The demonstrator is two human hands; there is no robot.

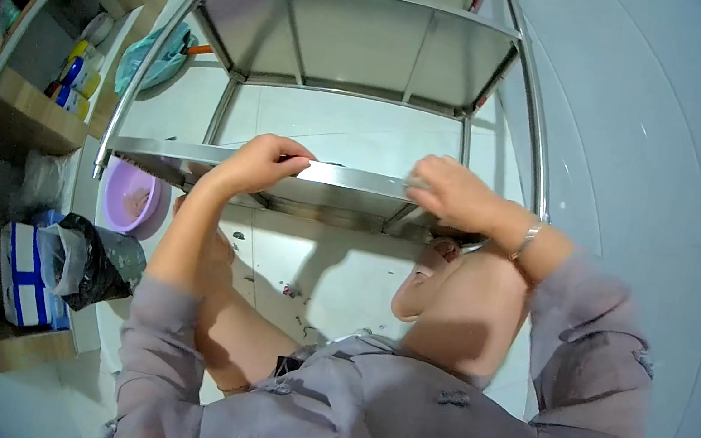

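A silver metal shelf rack (348, 178) fills the space in front of me, and its nearest shelf edge runs crosswise above my knees. My left hand (256, 166) rests on the left half of that edge. Its fingers bend over the top and its thumb presses near them, closed on the rim. Farther right, my right hand (457, 195) is at the same edge with its fingers curled together. Slight blur covers its fingertips, and whatever they may hold is hidden. Small dark scraps (291, 291) lie on the floor between my legs.
At the left are a purple basin (113, 192), a bin with a black bag (91, 265) and a blue-and-white box (30, 274). Beyond them stands an open-fronted cabinet (29, 108) with bottles. A teal plastic bag (153, 64) lies behind the rack's left post. A pale wall (642, 173) borders the right.
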